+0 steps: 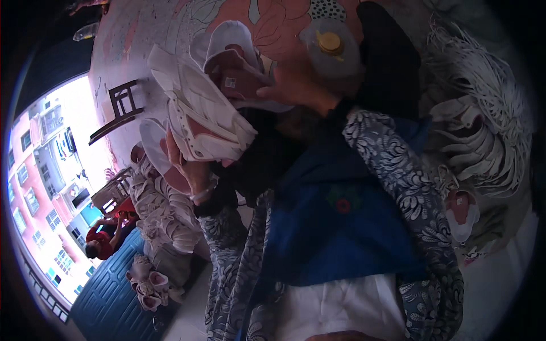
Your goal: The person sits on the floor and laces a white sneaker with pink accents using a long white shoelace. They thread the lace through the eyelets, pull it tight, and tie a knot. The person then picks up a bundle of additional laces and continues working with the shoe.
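Pink-patterned surface [278, 29] at 12 o'clock; at 11, the person's left hand [191, 170] grasps a white shoe upper [190, 88], presumably steadying it, while the blurred right hand [301, 84], grip untellable, overlaps a pink-lined shoe [243, 83].

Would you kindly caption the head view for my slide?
Left hand holding a white shoe upper, right hand at a pinkish labelled piece.
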A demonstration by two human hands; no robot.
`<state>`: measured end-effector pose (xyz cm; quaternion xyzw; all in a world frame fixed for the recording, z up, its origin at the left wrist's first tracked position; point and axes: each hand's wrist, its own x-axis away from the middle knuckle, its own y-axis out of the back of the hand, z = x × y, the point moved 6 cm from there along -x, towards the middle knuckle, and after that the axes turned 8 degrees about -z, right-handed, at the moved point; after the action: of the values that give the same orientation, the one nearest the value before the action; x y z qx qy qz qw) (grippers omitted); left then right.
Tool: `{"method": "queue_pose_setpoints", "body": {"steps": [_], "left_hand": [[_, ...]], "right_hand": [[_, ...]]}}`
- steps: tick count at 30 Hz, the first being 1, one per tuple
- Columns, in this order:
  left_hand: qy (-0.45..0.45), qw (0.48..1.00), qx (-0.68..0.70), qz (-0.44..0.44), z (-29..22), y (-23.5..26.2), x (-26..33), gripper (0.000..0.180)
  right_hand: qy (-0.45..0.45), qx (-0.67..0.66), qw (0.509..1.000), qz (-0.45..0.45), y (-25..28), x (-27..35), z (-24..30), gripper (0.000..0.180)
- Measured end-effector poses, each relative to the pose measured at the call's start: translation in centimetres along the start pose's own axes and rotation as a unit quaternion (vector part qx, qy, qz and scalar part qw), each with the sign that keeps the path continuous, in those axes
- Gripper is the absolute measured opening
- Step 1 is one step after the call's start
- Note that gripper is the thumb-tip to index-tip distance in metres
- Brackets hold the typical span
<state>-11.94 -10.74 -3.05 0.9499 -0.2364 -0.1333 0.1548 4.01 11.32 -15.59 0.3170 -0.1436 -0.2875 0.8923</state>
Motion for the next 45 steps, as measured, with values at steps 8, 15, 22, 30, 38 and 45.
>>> {"method": "queue_pose_setpoints", "body": {"steps": [8, 15, 22, 30, 38, 45], "left_hand": [[-0.098, 0.972, -0.215, 0.013, -0.9, 0.9, 1.0, 0.057], [-0.101, 0.967, -0.235, 0.007, -0.7, 1.6, 1.8, 0.058], [-0.093, 0.975, -0.203, -0.018, -0.1, 2.0, 2.2, 0.058], [0.072, 0.973, -0.109, -0.191, 6.7, 4.6, 4.1, 0.059], [0.263, 0.943, -0.072, -0.191, 11.6, 3.9, 7.1, 0.060], [-0.073, 0.990, -0.038, -0.112, -1.2, -7.0, 4.6, 0.061]], "right_hand": [[-0.040, 0.017, 0.998, 0.040, -1.5, -2.9, -1.6, 0.043], [-0.130, -0.258, 0.956, 0.043, -2.3, -5.1, -1.3, 0.044], [-0.014, -0.284, 0.959, 0.010, -2.4, -4.9, -0.7, 0.049], [0.046, -0.238, 0.961, -0.133, 8.0, 1.5, 2.9, 0.041], [0.082, -0.258, 0.934, -0.232, 15.4, 11.0, 2.7, 0.041], [0.019, -0.214, 0.955, -0.202, 14.5, 10.3, -0.2, 0.040]]}}
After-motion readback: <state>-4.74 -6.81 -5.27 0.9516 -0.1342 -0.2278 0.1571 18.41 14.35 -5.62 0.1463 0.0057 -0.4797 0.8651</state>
